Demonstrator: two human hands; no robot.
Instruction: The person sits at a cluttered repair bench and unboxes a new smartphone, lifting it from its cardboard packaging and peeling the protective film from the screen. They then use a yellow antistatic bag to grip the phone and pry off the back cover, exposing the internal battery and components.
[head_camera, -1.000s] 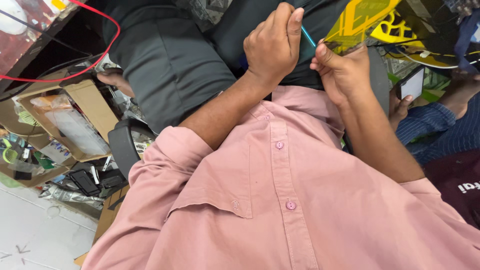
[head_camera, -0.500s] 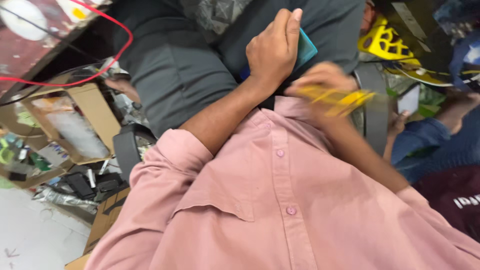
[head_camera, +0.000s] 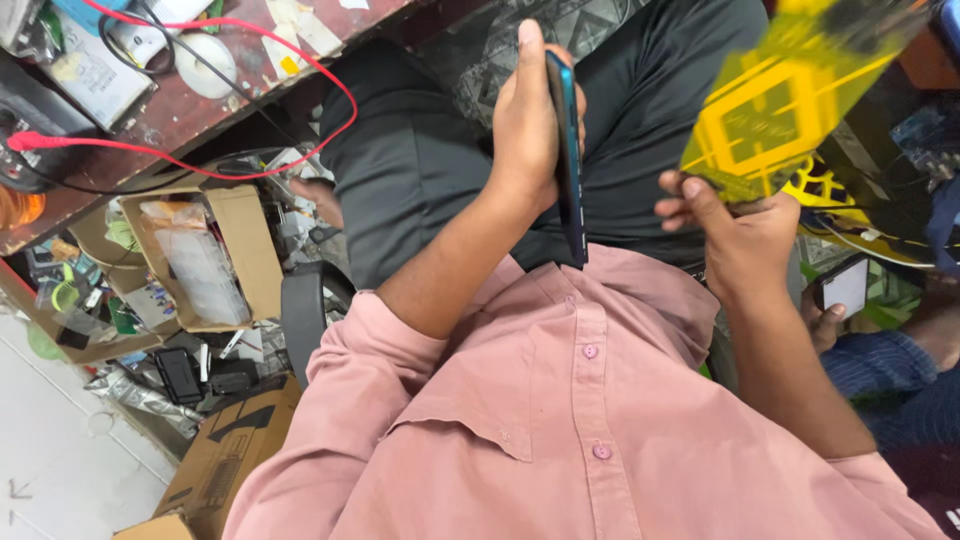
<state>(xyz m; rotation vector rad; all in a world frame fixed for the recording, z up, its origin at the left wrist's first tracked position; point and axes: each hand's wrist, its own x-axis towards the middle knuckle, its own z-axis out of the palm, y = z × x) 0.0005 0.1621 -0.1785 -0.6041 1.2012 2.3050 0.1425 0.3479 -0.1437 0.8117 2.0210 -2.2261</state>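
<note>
Two hands work above a lap in dark trousers: the left hand is wrapped around a slim dark teal phone held on edge, thumb up along its side, while the right hand pinches the lower corner of a yellow patterned sheet, fingers closed on it. Open brown cardboard boxes holding clear plastic packets sit under the cluttered surface, where a red wire loops across.
</note>
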